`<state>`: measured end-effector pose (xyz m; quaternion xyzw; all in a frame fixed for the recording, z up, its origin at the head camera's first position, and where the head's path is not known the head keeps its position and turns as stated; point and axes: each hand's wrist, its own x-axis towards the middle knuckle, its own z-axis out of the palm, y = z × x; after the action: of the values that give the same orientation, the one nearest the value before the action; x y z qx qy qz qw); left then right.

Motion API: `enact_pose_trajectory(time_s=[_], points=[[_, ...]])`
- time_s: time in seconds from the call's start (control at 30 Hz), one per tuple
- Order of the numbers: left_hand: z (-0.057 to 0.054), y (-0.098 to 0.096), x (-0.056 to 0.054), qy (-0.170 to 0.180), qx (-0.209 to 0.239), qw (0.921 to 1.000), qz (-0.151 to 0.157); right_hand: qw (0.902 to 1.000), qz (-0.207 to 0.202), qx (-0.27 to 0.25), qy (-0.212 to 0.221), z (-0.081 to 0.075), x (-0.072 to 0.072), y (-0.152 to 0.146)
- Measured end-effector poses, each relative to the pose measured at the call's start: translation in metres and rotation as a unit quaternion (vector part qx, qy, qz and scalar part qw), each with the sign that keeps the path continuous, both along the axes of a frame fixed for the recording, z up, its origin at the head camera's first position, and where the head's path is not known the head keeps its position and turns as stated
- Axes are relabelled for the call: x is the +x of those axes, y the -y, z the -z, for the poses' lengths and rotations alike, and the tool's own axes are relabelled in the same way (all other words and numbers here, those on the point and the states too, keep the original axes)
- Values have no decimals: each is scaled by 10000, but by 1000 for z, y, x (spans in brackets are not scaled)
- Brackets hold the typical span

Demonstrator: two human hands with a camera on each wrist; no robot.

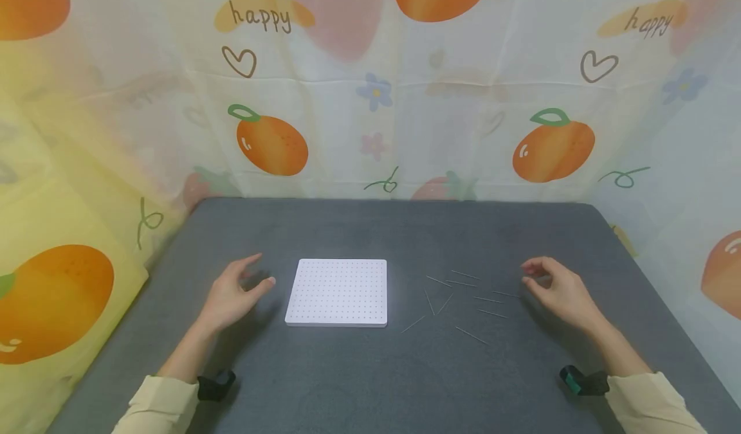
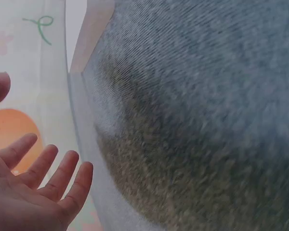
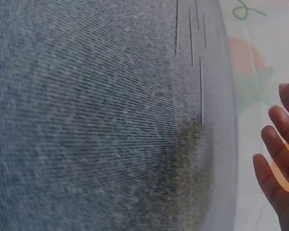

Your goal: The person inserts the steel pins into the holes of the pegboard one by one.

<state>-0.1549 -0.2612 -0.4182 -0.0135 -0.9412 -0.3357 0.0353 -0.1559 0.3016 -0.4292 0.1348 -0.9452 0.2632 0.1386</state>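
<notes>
A white board with a grid of small holes lies flat on the dark grey table, left of centre in the head view. Several thin metal needles are scattered to its right, pointing different ways. My left hand hovers left of the board with its fingers spread and nothing in it; the left wrist view shows its bare palm. On the other side, my right hand hangs right of the needles with loosely bent fingers, holding nothing. Some needles appear upright in the right wrist view.
The grey table reaches to a fabric backdrop printed with oranges and hearts. Yellow-lit cloth runs along the left side. Each wrist wears a dark strap device, one at the left sleeve and one at the right sleeve.
</notes>
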Motion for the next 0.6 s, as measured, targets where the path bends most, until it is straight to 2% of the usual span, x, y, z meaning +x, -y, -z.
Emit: enact_pose_trajectory(time_s=[0.2,0.43,0.6], points=[[2,-5,1,255,151,9995,-127,9996,49,-179,208,5,2,1],[8,-11,-2,544,620,9962,-268,9988,19,-345,354,12,3,4],[15,-15,-3,596,722,9954,-185,9974,98,-259,668,14,4,5]])
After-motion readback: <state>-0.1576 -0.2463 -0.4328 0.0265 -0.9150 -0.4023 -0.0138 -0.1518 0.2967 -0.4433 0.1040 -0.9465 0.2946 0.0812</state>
